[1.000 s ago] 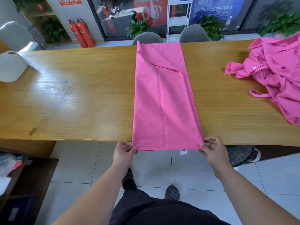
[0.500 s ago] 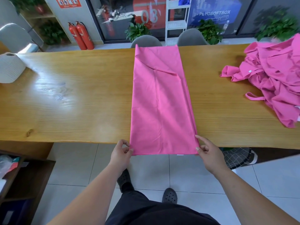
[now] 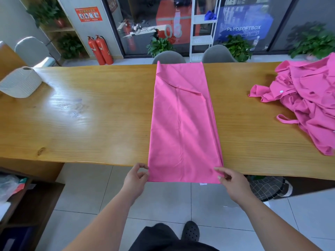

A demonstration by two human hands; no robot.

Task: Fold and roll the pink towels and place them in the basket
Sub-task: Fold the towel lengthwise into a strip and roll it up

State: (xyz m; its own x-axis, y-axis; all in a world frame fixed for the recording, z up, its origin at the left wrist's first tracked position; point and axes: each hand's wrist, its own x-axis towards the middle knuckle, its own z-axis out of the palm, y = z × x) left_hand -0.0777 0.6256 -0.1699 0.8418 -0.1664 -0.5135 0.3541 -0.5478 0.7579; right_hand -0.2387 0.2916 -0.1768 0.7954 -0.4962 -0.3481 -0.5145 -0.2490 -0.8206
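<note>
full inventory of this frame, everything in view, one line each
folded towel: 1, pink, centre of table, near end hanging over the edge
towel pile: 1 heap, pink, table's right end
basket: 1, white, table's left end
table: 1, wood, across the view
fire extinguishers: 2, red, floor beyond table, left
chairs: 2, grey, far side of table
potted plants: several, green, along the back
shelf rack: 1, white, behind the chairs
left hand: 1, at towel's near-left corner, grip unclear
right hand: 1, fingers on near-right corner
</note>
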